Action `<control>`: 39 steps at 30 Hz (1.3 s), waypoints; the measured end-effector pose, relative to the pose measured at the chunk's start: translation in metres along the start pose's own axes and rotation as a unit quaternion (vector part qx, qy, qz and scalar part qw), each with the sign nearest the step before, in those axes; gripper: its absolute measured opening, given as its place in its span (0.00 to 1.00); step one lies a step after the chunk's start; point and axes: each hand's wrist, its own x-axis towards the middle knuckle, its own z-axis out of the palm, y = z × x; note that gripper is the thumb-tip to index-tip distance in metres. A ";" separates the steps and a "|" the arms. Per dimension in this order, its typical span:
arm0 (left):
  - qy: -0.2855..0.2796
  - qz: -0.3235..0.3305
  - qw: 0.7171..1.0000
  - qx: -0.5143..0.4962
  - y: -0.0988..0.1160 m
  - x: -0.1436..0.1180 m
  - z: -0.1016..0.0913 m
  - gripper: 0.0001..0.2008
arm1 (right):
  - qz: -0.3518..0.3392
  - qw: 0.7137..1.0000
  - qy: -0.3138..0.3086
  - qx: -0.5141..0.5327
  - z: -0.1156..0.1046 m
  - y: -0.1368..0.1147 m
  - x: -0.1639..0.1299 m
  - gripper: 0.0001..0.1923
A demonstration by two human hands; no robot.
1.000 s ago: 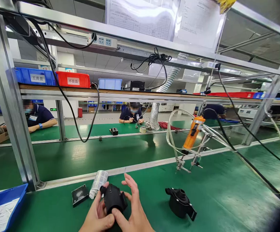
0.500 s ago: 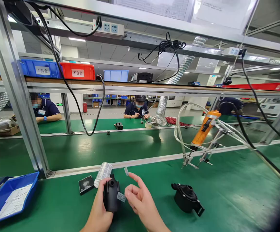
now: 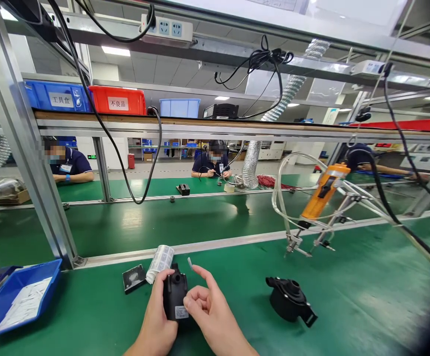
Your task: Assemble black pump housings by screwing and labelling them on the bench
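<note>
My left hand is wrapped round a black plastic housing with a round port on its top end. A small silvery printed label lies against the housing's lower face. My right hand pinches the label's right edge between thumb and curled fingers. On the raised tip of that hand's index finger sticks a second small label, seen nearly edge-on. Just behind the housing is a roll of labels, beside a flat black block with a whitish patch on top.
Another black housing lies on the green bench to the right. An orange electric screwdriver hangs on a metal arm behind it. At left is a blue tray of white strips. Black cables droop from the shelf. People sit across the bench.
My right hand has brought the printed label from beside the housing onto its lower face. The label on the index fingertip has turned edge-on. The view has shifted slightly.
</note>
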 end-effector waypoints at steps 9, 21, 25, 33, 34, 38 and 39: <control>0.002 -0.005 1.000 0.000 -0.001 0.002 0.000 0.38 | -0.020 0.998 0.053 -0.021 0.007 0.011 0.003 0.40; 0.005 -0.005 1.000 -0.002 0.003 0.000 0.002 0.38 | -0.025 0.997 0.075 -0.018 0.009 0.011 0.003 0.41; 0.014 -0.007 1.000 -0.004 0.001 0.000 0.001 0.38 | -0.024 0.996 0.081 -0.017 0.011 0.010 0.003 0.41; 0.050 0.011 0.999 -0.010 -0.001 0.000 0.008 0.32 | -0.056 0.992 0.082 -0.075 0.008 0.023 0.004 0.37; 0.054 0.015 0.998 -0.010 0.000 0.000 0.009 0.31 | -0.066 0.990 0.081 -0.096 0.006 0.025 0.004 0.36; 0.064 0.010 0.998 -0.026 0.006 0.001 0.011 0.30 | -0.140 0.965 0.050 -0.218 -0.003 0.027 0.004 0.31; 0.065 0.004 0.997 -0.039 0.008 0.001 0.011 0.30 | -0.155 0.957 0.044 -0.242 -0.006 0.025 0.004 0.30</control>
